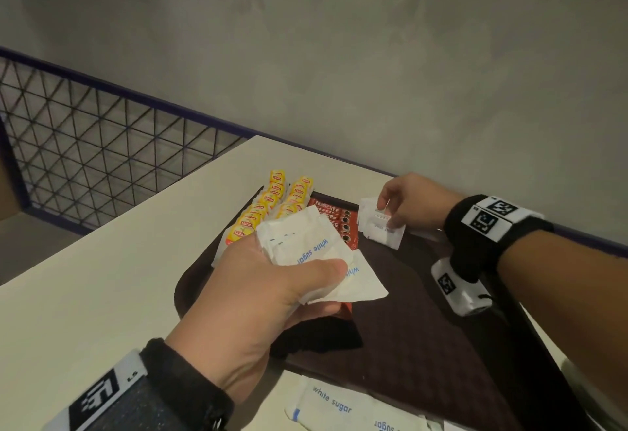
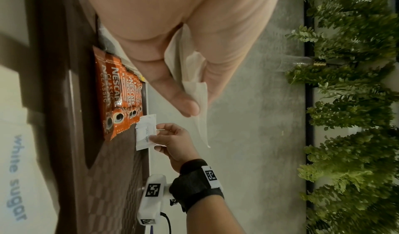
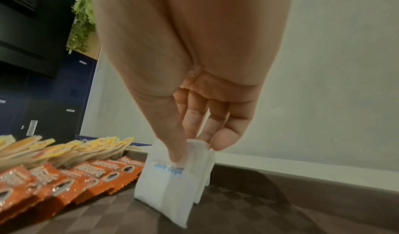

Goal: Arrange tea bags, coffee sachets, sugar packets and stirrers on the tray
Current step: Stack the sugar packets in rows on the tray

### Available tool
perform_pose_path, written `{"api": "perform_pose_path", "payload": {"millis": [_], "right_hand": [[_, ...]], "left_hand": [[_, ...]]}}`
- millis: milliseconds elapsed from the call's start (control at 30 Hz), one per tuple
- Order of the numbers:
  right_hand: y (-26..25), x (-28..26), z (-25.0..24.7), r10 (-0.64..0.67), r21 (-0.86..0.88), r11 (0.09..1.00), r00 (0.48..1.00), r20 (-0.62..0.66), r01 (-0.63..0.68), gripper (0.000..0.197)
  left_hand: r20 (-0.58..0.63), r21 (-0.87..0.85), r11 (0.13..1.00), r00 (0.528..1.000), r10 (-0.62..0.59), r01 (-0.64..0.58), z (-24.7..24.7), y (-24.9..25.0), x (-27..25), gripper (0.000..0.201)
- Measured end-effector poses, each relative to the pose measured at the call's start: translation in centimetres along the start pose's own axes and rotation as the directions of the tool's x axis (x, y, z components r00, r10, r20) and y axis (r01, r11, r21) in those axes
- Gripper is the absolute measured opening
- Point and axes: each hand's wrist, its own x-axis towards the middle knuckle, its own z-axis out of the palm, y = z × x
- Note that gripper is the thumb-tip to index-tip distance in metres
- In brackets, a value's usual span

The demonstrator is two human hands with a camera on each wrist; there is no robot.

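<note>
A dark brown tray [image 1: 407, 328] lies on the pale table. Two rows of yellow tea bags [image 1: 268, 203] fill its far left corner, with red coffee sachets [image 1: 334, 216] beside them. My left hand [image 1: 272, 281] grips a bunch of white sugar packets [image 1: 306, 243] above the tray's left side. At the far edge of the tray my right hand [image 1: 404, 199] pinches the top of a white sugar packet [image 1: 382, 223] that stands upright on the tray [image 3: 259, 203] beside the coffee sachets [image 3: 71, 179]. No stirrers are in view.
More white sugar packets [image 1: 343, 410] lie on the table in front of the tray. A grey wall runs close behind the table, and a wire-mesh railing [image 1: 85, 145] stands off its left side. Green plants [image 2: 349, 118] show in the left wrist view.
</note>
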Motion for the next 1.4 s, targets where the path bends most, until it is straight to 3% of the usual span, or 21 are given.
{"api": "perform_pose_path", "payload": {"millis": [133,267,400,533,667,767,1033,1133,1233,1400], "right_hand": [[-0.6,0.9,0.8,-0.022,-0.091,0.996,0.999,-0.034,0.018,0.026],[-0.6,1.8,1.5,-0.05,-0.124,0.992,0.994,-0.101,0.037,0.022],[-0.1,2.2,1.8,-0.055,-0.161,0.986,0.988,-0.145,0.031,0.019],[0.3,1.8,1.5,-0.046,-0.113,0.993,0.976,-0.213,0.022,0.01],[-0.5,0.3,1.5,-0.104,-0.069,0.992,0.994,-0.044,0.101,0.006],[-0.7,0.0,2.2,-0.063,-0.135,0.988,0.996,0.067,0.072,0.004],[-0.5,0.6,2.7,-0.025,-0.201,0.979,0.999,0.032,0.031,0.009],[-0.5,0.7,2.7,0.036,-0.17,0.985,0.999,-0.005,-0.036,0.004],[0.2,0.9,2.1,0.176,-0.054,0.982,0.981,-0.079,-0.18,0.015],[1.0,1.0,2.0,0.317,0.124,0.941,0.949,0.009,-0.315,0.02]], "left_hand": [[-0.01,-0.004,1.0,1.0,-0.001,0.001,-0.1,0.0,0.1,0.054],[-0.011,0.019,1.0,1.0,-0.002,0.002,0.0,0.0,0.1,0.07],[-0.001,0.013,1.0,1.0,-0.006,0.006,0.0,0.0,0.2,0.053],[-0.022,0.022,1.0,1.0,-0.012,0.012,-0.2,-0.1,0.4,0.057],[-0.027,0.029,0.999,1.0,-0.014,0.015,-0.2,-0.1,0.4,0.059],[-0.03,0.02,1.0,0.999,-0.009,0.01,-0.1,-0.1,0.3,0.057],[-0.033,0.033,0.999,0.999,-0.004,0.006,-0.1,-0.1,0.3,0.058],[-0.029,0.022,1.0,1.0,-0.001,0.002,-0.1,0.0,0.3,0.053],[-0.041,0.023,1.0,0.999,0.0,0.001,-0.2,-0.1,0.4,0.054],[-0.036,0.024,1.0,0.999,0.002,-0.002,-0.2,-0.1,0.3,0.053]]}}
